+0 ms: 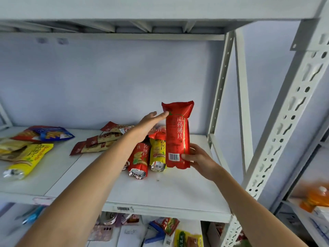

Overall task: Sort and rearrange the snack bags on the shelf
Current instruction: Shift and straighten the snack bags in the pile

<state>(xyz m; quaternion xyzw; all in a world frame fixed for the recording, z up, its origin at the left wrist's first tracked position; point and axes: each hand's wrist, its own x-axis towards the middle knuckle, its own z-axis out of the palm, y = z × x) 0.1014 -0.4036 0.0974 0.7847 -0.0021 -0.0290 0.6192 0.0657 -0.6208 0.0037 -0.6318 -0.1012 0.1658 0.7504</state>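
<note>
Tall red snack bag held upright over the white shelf (170, 195).

The right hand (199, 160) pinches the tall red bag (178, 134) at its lower edge, thumb by the barcode; the left hand (148, 125), fingers straight and together, touches the bag's upper left side. Just left of the bag lie a yellow bag (157, 154) and a shorter red bag (138, 160); farther left, brown bags (99, 142).

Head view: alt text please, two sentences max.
A person's right hand holds a tall red snack bag upright on a white shelf while the open left hand touches its top. More red, yellow and blue bags lie to the left.
</note>
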